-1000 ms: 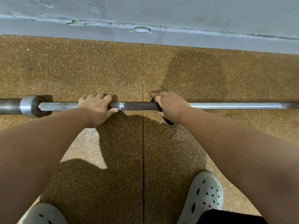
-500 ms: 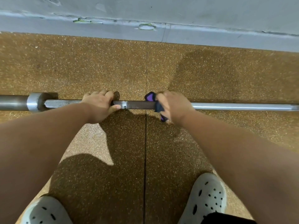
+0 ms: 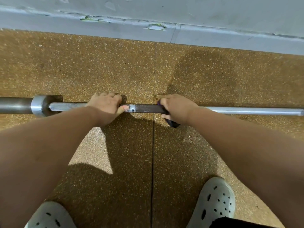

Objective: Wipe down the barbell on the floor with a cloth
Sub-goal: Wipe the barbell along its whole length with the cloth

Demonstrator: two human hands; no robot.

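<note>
From your head camera, the barbell (image 3: 144, 108) lies flat on the speckled brown rubber floor (image 3: 98, 66), running left to right across the view, parallel to the grey wall (image 3: 115, 12) beyond it. Its collar (image 3: 38, 106) and thick sleeve (image 3: 14, 105) sit at the left, and the bright shaft runs out of view at the right.

Your left hand (image 3: 107, 107) is wrapped round the shaft just right of the collar, with the fingers curled over the far side and the thumb lying along the near side. Your right hand (image 3: 177, 107) is closed round a dark purple cloth (image 3: 172, 123) that it presses onto the shaft. A fold of the cloth sticks out below the hand and a sliver shows by the knuckles.

Between your two hands a short dark knurled stretch of the bar is bare, crossing a floor seam (image 3: 153, 71). Your pale perforated clogs stand near the bottom edge, the left clog (image 3: 49, 216) and the right clog (image 3: 215, 203), one on each side of that seam.
</note>
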